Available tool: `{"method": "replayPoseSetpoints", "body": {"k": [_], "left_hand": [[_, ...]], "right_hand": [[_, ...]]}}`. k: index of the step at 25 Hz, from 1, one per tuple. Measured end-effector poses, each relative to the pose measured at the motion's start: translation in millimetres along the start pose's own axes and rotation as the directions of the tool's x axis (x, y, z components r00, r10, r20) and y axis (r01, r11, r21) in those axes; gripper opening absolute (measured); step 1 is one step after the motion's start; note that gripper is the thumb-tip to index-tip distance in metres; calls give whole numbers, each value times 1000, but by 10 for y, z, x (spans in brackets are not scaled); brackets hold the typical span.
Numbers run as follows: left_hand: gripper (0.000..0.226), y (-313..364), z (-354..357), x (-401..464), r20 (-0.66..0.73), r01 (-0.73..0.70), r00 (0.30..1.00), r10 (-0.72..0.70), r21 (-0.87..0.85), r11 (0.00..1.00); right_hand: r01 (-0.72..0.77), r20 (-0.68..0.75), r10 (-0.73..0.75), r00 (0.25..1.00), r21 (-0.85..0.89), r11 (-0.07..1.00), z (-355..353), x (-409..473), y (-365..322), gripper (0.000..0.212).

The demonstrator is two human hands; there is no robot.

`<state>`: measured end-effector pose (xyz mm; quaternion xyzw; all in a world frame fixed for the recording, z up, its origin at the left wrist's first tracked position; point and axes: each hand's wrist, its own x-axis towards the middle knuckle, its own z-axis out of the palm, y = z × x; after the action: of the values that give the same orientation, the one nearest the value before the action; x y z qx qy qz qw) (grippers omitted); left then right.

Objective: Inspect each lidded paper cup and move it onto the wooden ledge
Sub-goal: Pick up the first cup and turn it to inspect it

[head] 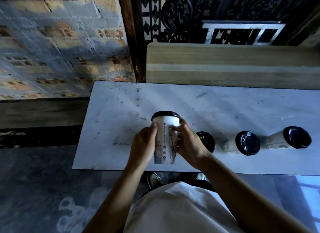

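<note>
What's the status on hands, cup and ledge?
Left hand and right hand grip white black-lidded paper cup. Light wooden ledge bare. Three lidded cups wait on white table.

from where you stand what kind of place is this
Probably a café or drinks counter in an older building. Lidded paper cups stand in a row on a white marble-look table, beside a worn painted brick wall and an ornate dark carved screen behind the wooden ledge.

We see a white marble table (pixel 190 101) below the wooden ledge (pixel 225 62); three lidded paper cups (pixel 206 140) (pixel 245 143) (pixel 292 138) stand along its near edge.
</note>
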<state>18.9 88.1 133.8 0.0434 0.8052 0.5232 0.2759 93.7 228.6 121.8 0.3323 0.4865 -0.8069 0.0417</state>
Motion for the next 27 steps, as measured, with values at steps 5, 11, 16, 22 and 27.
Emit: {"method": "replayPoseSetpoints", "body": {"k": [5,11,16,22,27], "left_hand": [[9,-107,-104,-24,-171,-169,976,134,-211,963],[14,-121,-120,-121,-160,-236,965,206,-200,951],[13,-88,-136,-90,-180,-243,961,208,-200,949],[22,29,-130,-74,-197,-307,942,271,-187,933],[11,54,-112,-105,-180,-253,960,214,-228,940]], "right_hand": [[7,-47,-10,999,-62,998,66,-49,-3,24],[107,64,-101,993,-89,990,48,-72,-66,36],[110,-1,-110,994,37,993,-29,-17,-56,41],[131,0,-131,991,42,991,-81,-49,-139,50],[186,87,-181,980,-54,981,-70,-91,-186,32]]}}
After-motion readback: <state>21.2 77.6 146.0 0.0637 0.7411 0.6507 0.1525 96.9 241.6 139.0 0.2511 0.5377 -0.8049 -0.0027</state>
